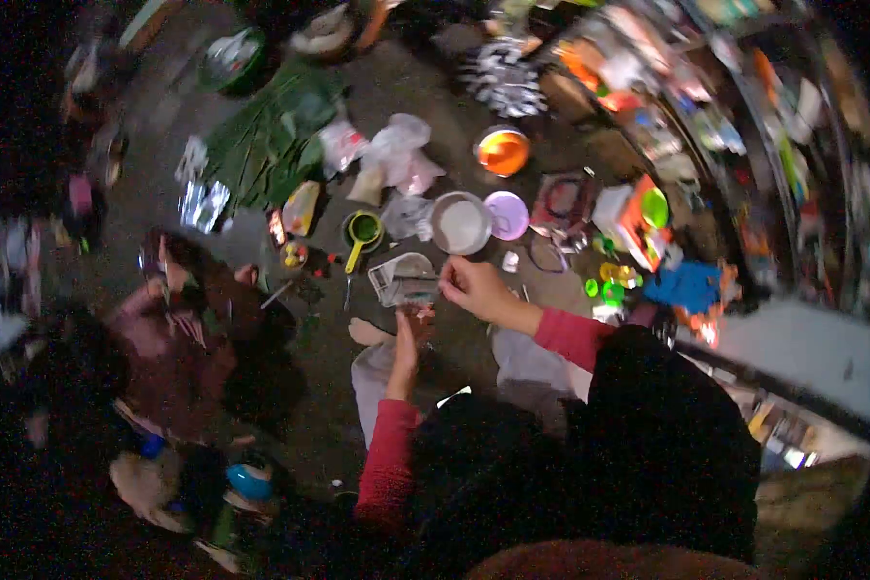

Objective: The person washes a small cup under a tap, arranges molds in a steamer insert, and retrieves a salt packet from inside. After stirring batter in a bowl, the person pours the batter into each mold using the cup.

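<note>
My right hand [474,288] is closed in a pinch, with its fingertips beside a white plastic basket [389,282]. What it pinches, if anything, is too blurred to make out. Just below the basket is my left hand [408,343], its fingers apart and pointing away from me; the far side of it is in shadow. Beyond the basket stand a bowl with white contents [461,224] and a dark pot with a yellow-green ladle [357,253]. A clear plastic bag [408,215] lies by the bowl.
Another person [179,338] sits on the floor at my left. Green leaves [271,135], an orange-filled bowl [502,152], a lilac bowl [506,215] and several plastic bags [396,145] lie farther off. Crowded shelves [744,106] line the right side.
</note>
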Motion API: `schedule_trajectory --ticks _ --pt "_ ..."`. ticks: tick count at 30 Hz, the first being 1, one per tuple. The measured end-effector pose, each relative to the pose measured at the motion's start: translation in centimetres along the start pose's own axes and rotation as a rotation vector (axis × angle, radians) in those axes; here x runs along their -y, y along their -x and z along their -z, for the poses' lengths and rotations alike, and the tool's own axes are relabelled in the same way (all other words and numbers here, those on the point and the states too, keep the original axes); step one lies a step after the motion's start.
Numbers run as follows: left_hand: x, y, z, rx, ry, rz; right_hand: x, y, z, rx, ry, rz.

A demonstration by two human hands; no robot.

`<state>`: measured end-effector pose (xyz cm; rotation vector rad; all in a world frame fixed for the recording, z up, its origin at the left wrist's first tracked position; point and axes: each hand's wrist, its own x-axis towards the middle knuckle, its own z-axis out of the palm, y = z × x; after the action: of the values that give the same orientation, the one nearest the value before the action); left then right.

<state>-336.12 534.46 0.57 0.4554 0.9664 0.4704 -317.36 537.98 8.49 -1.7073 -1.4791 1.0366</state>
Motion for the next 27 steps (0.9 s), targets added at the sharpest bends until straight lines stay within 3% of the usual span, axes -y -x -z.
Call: schedule_trajectory --ticks 2,4,6,7,9,10,11,15,18,19,20,22,23,24,26,27 --pt "1.6 1.0 -4.1 0.138 0.068 0.030 3.4 6.0 5.5 0.019 -0.182 -0.287" --pt "0.5 2.9 -11.9 0.185 0.365 -0.033 5.9 11.7 10.6 -0.104 -0.189 -0.354" --pt "2.6 3.3 -15.7 0.151 0.183 0.050 4.3 17.8 13.6 -0.448 -0.200 -0.184" --pt "3.5 3.2 -17.7 0.078 0.038 0.095 4.9 20.7 16.0 -0.495 -0.257 -0.219" --pt "4.6 3.8 -23.9 0.201 -0.053 0.126 4.6 26.5 20.2 -0.648 -0.243 -0.225" --pt "5.6 4.6 -28.1 0.277 -0.090 0.142 4.0 29.6 22.5 -0.728 -0.220 -0.228" --pt "5.8 7.4 -34.4 0.218 -0.088 0.117 3.4 32.9 24.6 -0.769 -0.177 -0.279" --pt "13.7 5.6 -44.5 0.529 -0.328 0.067 1.1 44.0 30.9 -1.039 -0.207 -0.242" --pt "19.3 5.8 -52.9 0.748 -0.427 0.101 -1.6 51.9 35.1 -1.078 -0.418 -0.389" --pt "21.8 6.5 -55.7 0.777 -0.471 0.116 -4.6 55.7 37.4 -1.149 -0.195 -0.411" --pt "23.0 7.9 -58.9 0.925 -0.975 -0.388 -6.9 59.7 40.5 -1.256 -0.126 -0.437" --pt "27.7 8.3 -63.3 1.084 -1.450 -0.939 -12.1 69.2 46.1 -1.524 -0.158 -0.471" --pt "30.9 7.1 -64.0 1.076 -1.184 -0.734 -16.0 74.9 48.2 -1.708 0.325 -0.484" --pt "32.9 8.0 -66.2 1.172 -0.992 -0.345 -17.2 80.6 50.1 -1.844 0.223 -0.577" --pt "36.9 9.9 -70.6 1.040 -0.542 0.426 -17.4 92.5 51.4 -2.158 0.048 -0.653" --pt "39.7 9.8 -72.8 1.179 -0.534 0.521 -17.3 98.1 51.5 -2.294 0.028 -0.670"
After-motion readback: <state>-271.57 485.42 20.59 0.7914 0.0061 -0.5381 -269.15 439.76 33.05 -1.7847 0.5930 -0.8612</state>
